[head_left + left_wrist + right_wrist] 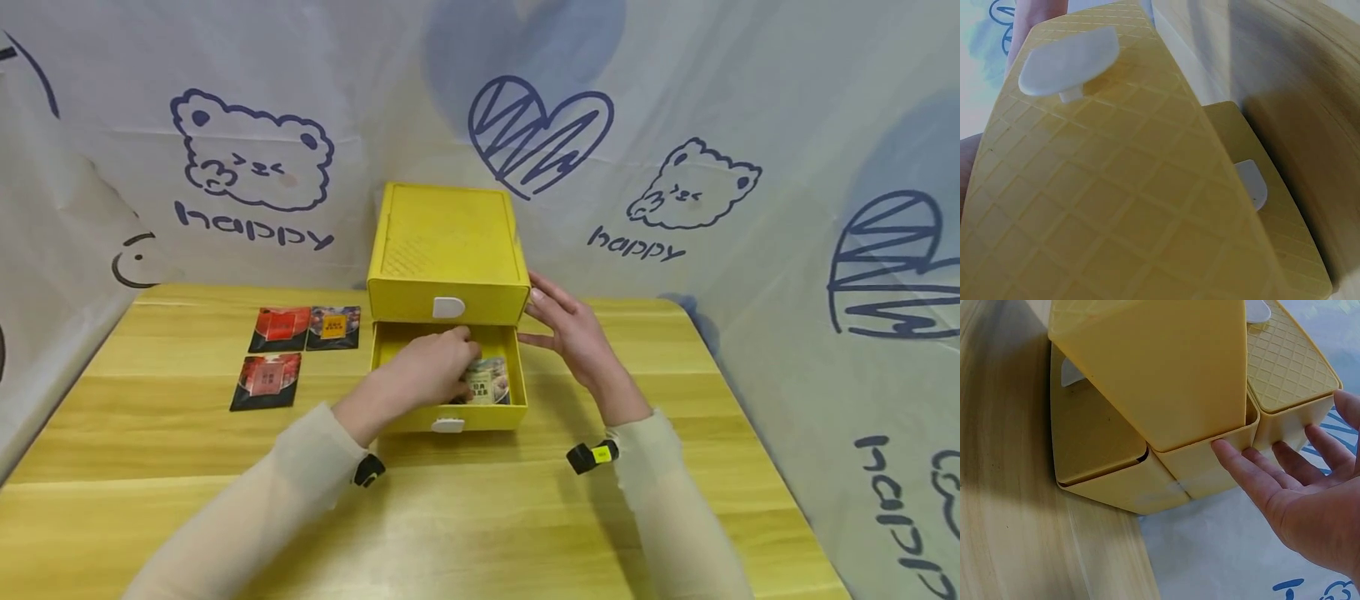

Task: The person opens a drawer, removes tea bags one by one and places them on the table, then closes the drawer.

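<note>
A yellow drawer cabinet (450, 237) stands on the table with its middle drawer (517, 408) pulled out. My left hand (431, 367) reaches into that drawer with bent fingers, beside a pale green printed packet (487, 383). Its fingertips are hidden, so whether they pinch a packet is unclear. In the left wrist view the drawer's waffle-patterned front (1104, 169) and white handle (1072, 59) block sight of the hand. Against the cabinet's right side, my right hand (1310, 494) rests its extended, spread fingers, touching near the seams between the tiers.
Left of the cabinet lie a red-and-black packet (279, 329), a black packet with an orange label (333, 327) and another red-and-black packet (266, 382). A printed white sheet (375, 108) hangs behind and beside the wooden table (480, 517).
</note>
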Tool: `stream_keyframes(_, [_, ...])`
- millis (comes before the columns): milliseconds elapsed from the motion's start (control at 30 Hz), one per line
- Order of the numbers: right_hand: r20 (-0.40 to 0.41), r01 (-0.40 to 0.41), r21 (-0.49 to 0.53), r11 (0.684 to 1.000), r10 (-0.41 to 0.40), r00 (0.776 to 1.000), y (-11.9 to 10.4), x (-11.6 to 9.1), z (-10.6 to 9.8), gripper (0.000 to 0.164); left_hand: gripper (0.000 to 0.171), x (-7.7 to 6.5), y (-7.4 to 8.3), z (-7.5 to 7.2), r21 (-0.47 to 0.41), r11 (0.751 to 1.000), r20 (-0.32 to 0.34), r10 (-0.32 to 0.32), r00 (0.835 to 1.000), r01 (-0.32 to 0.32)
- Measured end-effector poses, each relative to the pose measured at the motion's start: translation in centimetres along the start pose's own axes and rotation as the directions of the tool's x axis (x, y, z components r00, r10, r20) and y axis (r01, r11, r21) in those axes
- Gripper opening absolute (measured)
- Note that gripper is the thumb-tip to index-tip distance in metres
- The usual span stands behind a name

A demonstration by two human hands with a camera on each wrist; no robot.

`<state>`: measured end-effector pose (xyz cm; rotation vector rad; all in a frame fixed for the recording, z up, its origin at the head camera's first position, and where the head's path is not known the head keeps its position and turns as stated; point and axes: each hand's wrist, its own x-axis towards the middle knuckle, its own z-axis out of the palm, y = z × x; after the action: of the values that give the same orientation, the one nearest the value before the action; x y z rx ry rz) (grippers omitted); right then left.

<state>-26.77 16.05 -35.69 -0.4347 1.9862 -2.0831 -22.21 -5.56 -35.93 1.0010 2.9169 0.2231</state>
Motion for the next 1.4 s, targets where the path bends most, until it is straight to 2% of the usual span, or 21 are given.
stream_keyframes(167, [-0.011,0.002,-0.013,1.000,-0.002,1.000,-0.2,0.0,0.0,0.048,0.029,-0.1,0.1,-0.4,-0.030,0.999,-0.048,0.022,0.999,-0.023])
stream_keyframes(500, [-0.021,0.003,-0.023,1.000,-0.004,1.000,-0.1,-0.2,0.0,0.047,0.022,-0.7,0.3,-1.0,-0.177,0.982,-0.066,0.048,0.997,-0.059])
stream_keyframes(667, [-0.015,0.002,-0.021,1.000,-0.003,1.000,0.0,-0.4,0.1,0.048,0.018,-1.0,0.2,-1.3,-0.233,0.966,-0.100,0.093,0.991,-0.114])
stream_keyframes(833, [-0.014,0.004,-0.024,1.000,-0.004,1.000,-0.1,-0.4,0.1,0.048,0.017,-1.5,0.0,-1.6,-0.306,0.937,-0.144,0.130,0.981,-0.169])
stream_keyframes(1067, [-0.015,0.002,-0.028,1.000,-0.002,1.000,-0.2,-0.3,0.3,0.049,0.020,-2.2,-0.5,-2.3,-0.340,0.923,-0.195,0.119,0.973,-0.181])
stream_keyframes(1400, [-0.017,-0.001,-0.019,1.000,0.001,1.000,-0.2,-0.3,0.2,0.049,0.020,-3.9,-1.0,-4.4,-0.391,0.898,-0.281,0.093,0.955,-0.202])
